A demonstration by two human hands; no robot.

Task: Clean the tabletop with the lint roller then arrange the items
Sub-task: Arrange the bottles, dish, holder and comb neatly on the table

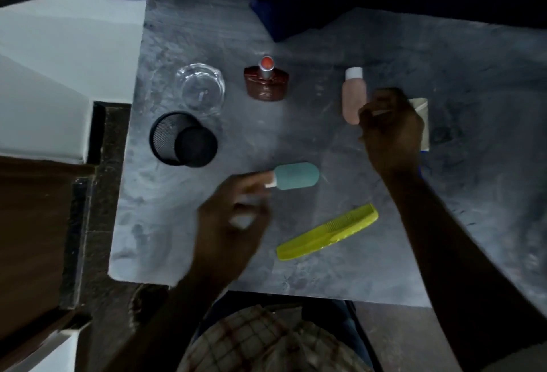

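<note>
Our left hand (233,223) is closed around the white handle of the lint roller with the teal cylindrical head (297,176); the hand is blurred, so we cannot make out each finger, but the index finger runs up the handle to the neck. The teal head juts out just beyond and to the right of that hand and seems to lie on the grey marbled table (325,277).

Near the right of the left hand, a little closer to us, lies the flat yellow-green plastic comb (327,232), slanted, apart from the roller.

Our right hand (390,131) hangs well to the right of the roller and farther out, fingers curled in; whether it pinches anything we cannot tell. Touching its left edge in view is the pink plastic bottle with a white cap (353,96), lying on its side. Behind that hand peeks a pale folded piece of paper (421,114).

Beyond the left hand stand the black mesh cup (183,140), the clear glass ashtray (201,87) just past it, and the dark red squat bottle with a silver-and-orange top (266,83).
</note>
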